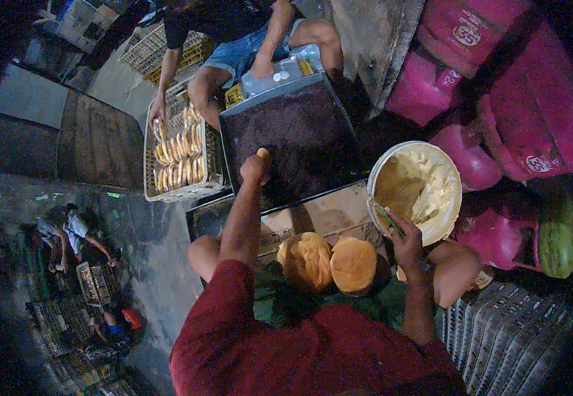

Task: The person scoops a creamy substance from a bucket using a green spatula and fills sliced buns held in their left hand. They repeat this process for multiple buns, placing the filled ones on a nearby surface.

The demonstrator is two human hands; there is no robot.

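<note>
My left hand (254,169) is closed over a large tray (294,133) filled with a dark, fine-grained mass. A small tan piece (262,153), bread-coloured, pokes out of its fingers; most of it is hidden. My right hand (408,245) grips a thin tool with a green handle (391,222), probably a spreader, at the near rim of a white bucket (371,183). Pale yellow cream (432,190) coats the bucket's inside. Before me at my lap lie two golden round bread pieces, the left one (306,260) creased and the right one (353,265) smoother.
Across the tray sits a co-worker (246,54), one hand in a plastic crate (150,168) of wrapped buns (180,171), the other on clear plastic bags (279,74). Pink gas cylinders (529,114) stand at right, stacked grey trays (499,341) at lower right. Other people (76,230) work at left.
</note>
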